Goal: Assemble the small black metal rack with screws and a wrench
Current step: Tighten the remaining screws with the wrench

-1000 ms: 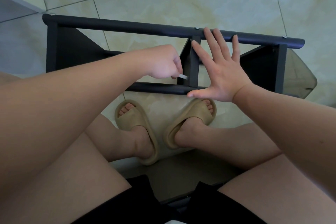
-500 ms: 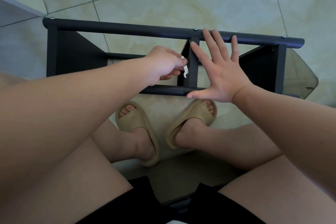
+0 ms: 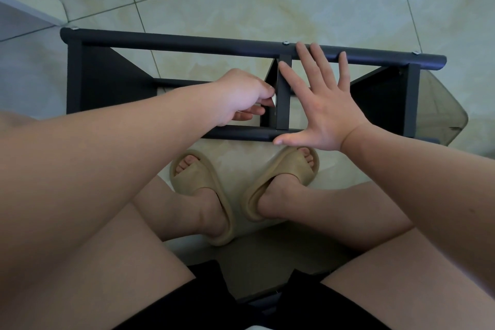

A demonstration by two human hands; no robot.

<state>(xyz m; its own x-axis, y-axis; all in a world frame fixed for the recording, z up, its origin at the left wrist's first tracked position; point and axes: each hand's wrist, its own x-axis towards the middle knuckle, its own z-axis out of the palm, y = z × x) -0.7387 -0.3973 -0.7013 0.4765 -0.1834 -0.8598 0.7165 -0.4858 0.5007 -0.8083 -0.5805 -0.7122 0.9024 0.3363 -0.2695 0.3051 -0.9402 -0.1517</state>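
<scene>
Black metal rack: its centre upright ran twelve-to-six, at three o'clock of the left hand pinching a silvery wrench; right hand braced it, fingers splayed wide

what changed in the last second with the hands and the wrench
The left hand rolled at the wrist, swinging the small wrench it pinches upward beside the middle upright; its lower fingers loosened. The right hand stayed flat and open against the rack, which did not move.
</scene>
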